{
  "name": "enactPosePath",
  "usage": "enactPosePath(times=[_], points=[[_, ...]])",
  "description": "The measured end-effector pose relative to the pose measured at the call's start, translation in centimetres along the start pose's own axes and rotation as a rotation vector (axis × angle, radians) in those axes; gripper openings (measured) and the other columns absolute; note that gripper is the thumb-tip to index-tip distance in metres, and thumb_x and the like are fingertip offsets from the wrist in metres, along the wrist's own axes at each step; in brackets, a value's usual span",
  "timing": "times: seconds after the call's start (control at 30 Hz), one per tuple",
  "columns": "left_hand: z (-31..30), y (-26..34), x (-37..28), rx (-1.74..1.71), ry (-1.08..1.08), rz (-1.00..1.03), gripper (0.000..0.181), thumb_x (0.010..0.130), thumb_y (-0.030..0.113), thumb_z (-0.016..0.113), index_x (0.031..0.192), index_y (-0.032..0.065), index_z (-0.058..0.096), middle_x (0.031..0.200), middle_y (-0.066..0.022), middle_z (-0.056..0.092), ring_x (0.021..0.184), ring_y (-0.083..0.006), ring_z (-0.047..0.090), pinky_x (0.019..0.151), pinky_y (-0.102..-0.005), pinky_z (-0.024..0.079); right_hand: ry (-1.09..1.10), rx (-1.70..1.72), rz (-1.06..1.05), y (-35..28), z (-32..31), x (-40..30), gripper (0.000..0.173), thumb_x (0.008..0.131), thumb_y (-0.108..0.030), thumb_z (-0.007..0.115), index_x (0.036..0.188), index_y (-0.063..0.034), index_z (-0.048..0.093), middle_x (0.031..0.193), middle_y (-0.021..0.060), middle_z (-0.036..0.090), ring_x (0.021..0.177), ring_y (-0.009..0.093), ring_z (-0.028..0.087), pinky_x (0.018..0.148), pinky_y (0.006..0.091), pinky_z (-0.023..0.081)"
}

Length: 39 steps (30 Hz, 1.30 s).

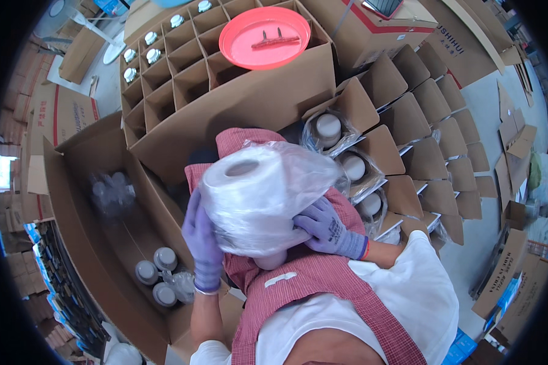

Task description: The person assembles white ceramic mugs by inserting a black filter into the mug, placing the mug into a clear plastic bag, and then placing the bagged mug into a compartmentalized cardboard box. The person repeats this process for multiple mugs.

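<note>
A large roll of clear plastic film (255, 200) rests over my lap, the hole of its core facing up and away from me. My left hand (203, 232), in a purple glove, presses against the roll's left side. On its right, my gloved right hand (324, 228) grips the loose film with bent fingers. A pale rounded end (271, 261) sticks out below the roll; I cannot tell what it belongs to. Under the roll is my red checked apron (297, 278).
Ahead stands a divided carton (233, 105) with several silver-capped bottles and a red plastic dish (237, 41) on top. An open carton (132, 237) at left holds white-capped containers (165, 258). At right, open small boxes (395, 194) stand in rows, some with bagged containers (354, 168).
</note>
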<state>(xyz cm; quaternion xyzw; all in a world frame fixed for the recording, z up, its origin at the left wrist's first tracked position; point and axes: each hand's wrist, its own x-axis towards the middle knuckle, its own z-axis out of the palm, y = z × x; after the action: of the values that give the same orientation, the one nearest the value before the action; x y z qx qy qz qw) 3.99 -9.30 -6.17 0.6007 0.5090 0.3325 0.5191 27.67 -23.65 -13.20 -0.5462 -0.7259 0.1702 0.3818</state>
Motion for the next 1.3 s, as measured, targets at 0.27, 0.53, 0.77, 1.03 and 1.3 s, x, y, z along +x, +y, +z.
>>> enactPosePath(times=[0.27, 0.53, 0.77, 1.03, 1.3], points=[[0.6, -6.3, 6.0, -0.052, -0.054, 0.243, 0.058, 0.096, 0.021, 0.059, 0.145, -0.0003, 0.037, 0.144, -0.017, 0.046, 0.129, -0.0262, 0.048, 0.109, -0.0394, 0.039, 0.333, 0.39, 0.137, -0.9, -2.2, 1.9, 0.111, 0.072, -0.037, 0.086, 0.156, -0.0095, 0.02, 0.161, 0.0257, 0.012, 0.148, 0.043, 0.021, 0.118, 0.0486, 0.026], [13.9, 2.9, 6.2, 0.226, -0.081, 0.81, 0.063, 0.095, 0.029, 0.064, 0.142, -0.0056, 0.039, 0.139, -0.0239, 0.045, 0.126, -0.0375, 0.049, 0.105, -0.0456, 0.043, 1.064, 1.219, 0.363, 0.6, -5.6, 4.0, 0.108, 0.06, -0.015, 0.095, 0.145, -0.0132, 0.028, 0.136, 0.0077, 0.043, 0.129, 0.021, 0.045, 0.106, 0.0368, 0.043], [23.8, 7.2, -5.0, -0.06, -1.275, 0.23, 0.043, 0.09, 0.009, 0.066, 0.13, -0.0029, 0.058, 0.11, -0.016, 0.067, 0.097, -0.0265, 0.064, 0.088, -0.0391, 0.051, 1.216, 1.123, 0.395, 3.5, -17.0, -13.7, 0.062, 0.09, -0.03, 0.066, 0.143, -0.0094, 0.042, 0.135, 0.0088, 0.053, 0.122, 0.023, 0.055, 0.107, 0.0397, 0.046], [14.4, 6.9, 4.4, -0.031, -0.836, 0.235, 0.039, 0.096, 0.0, 0.044, 0.133, -0.0032, 0.057, 0.113, -0.0134, 0.068, 0.106, -0.0178, 0.063, 0.094, -0.0296, 0.048, 1.06, 0.612, 1.074, -0.9, -29.4, -26.2, 0.058, 0.089, -0.023, 0.068, 0.14, -0.0059, 0.045, 0.125, 0.0112, 0.06, 0.111, 0.022, 0.063, 0.095, 0.037, 0.053], [2.7, 3.6, 9.1, 0.122, -0.255, 0.216, 0.039, 0.106, 0.012, 0.043, 0.141, -0.0041, 0.05, 0.128, -0.014, 0.063, 0.118, -0.0183, 0.059, 0.107, -0.0333, 0.042, 0.066, -0.568, 1.212, 5.7, -28.6, -10.9, 0.081, 0.069, -0.038, 0.08, 0.135, -0.0061, 0.046, 0.127, 0.0207, 0.055, 0.116, 0.036, 0.059, 0.099, 0.0455, 0.048]])
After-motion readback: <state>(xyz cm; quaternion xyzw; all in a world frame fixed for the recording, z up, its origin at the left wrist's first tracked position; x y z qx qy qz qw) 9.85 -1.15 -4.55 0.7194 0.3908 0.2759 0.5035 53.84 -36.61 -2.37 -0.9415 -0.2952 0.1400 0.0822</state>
